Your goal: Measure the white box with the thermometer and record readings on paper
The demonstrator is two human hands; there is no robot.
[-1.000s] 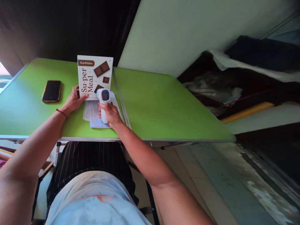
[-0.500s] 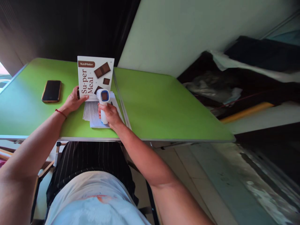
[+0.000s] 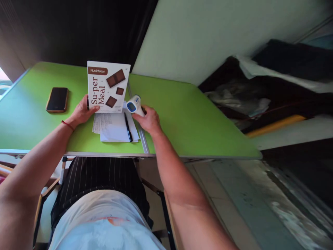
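My left hand [image 3: 84, 110] grips the lower left corner of a white box [image 3: 104, 92] printed "Su-per Meal" with brown chocolate pieces; the thumb lies on its front. The box is held upright. My right hand [image 3: 150, 119] is wrapped round the handle of a white and blue infrared thermometer [image 3: 134, 105], tilted to the left just right of the box, its small screen toward me. Below the box lie white paper sheets [image 3: 114, 128], some with writing, and a black pen [image 3: 128, 127] rests on them. The box hides the papers' far part.
A phone [image 3: 57, 100] in a brown case lies on the left of the green table [image 3: 182, 114]. A metal seam runs across the table near the papers. At the right, a shelf holds cloths and bags [image 3: 239, 97]; a pale wall stands behind.
My right hand has swung the thermometer from in front of the box to its right side and tilted it. The pen and papers are now more visible. The left hand keeps hold of the box.
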